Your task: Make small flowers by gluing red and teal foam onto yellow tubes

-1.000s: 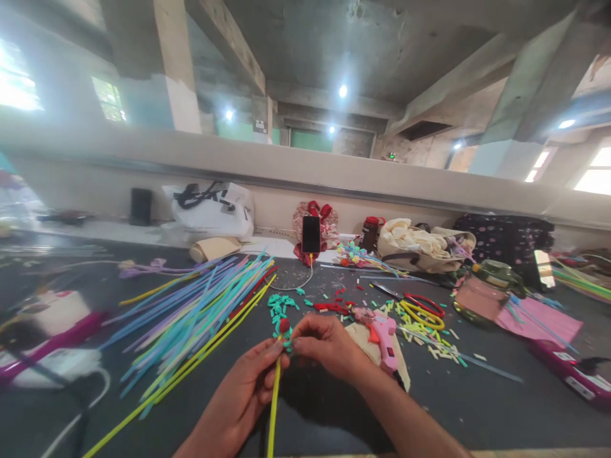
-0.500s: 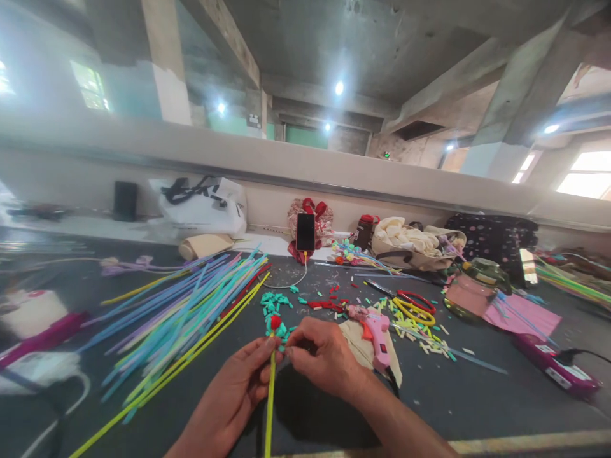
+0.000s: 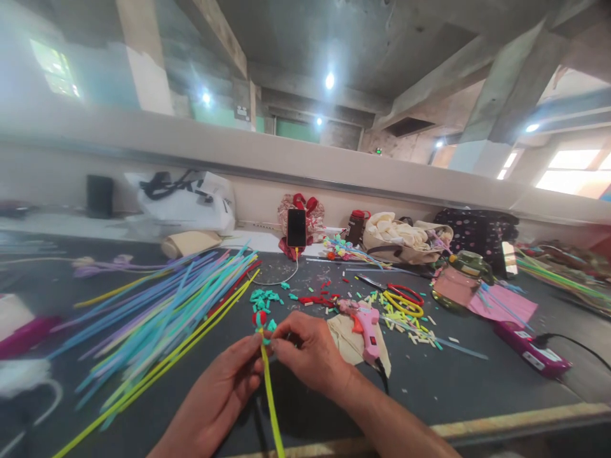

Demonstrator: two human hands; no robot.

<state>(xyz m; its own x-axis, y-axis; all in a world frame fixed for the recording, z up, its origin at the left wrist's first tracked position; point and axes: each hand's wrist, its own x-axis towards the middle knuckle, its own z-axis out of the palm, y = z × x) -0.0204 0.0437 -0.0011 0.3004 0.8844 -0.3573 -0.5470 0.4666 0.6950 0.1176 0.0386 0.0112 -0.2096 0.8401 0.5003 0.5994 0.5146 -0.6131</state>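
Observation:
My left hand (image 3: pixel 233 369) is closed in a pinch around a yellow pipe cleaner (image 3: pixel 271 397), just below its top. That stem slants down toward the front edge of the table. At its upper end sits a small red and teal tip (image 3: pixel 259 319). My right hand (image 3: pixel 310 350) has thumb and forefinger pinched beside the stem, and a small teal piece (image 3: pixel 266 341) shows at those fingertips. Beyond both hands lies a pile of short teal pieces (image 3: pixel 265 298). To the right, a pink glue gun (image 3: pixel 367 327) rests on a beige cloth (image 3: pixel 341 337).
Long pipe cleaners (image 3: pixel 176 318) in several colours spread across the left. Red- and yellow-handled scissors (image 3: pixel 403 302) lie among cut yellow bits (image 3: pixel 405 324). A phone (image 3: pixel 296 228) stands at the back. Farther right are a green-lidded jar (image 3: pixel 458 283) and a purple power strip (image 3: pixel 532 348).
The view has swung slightly right, so things sit farther left. The stem's lower end now angles to the right, and its tip shows teal beside the red. Both hands keep their pinch.

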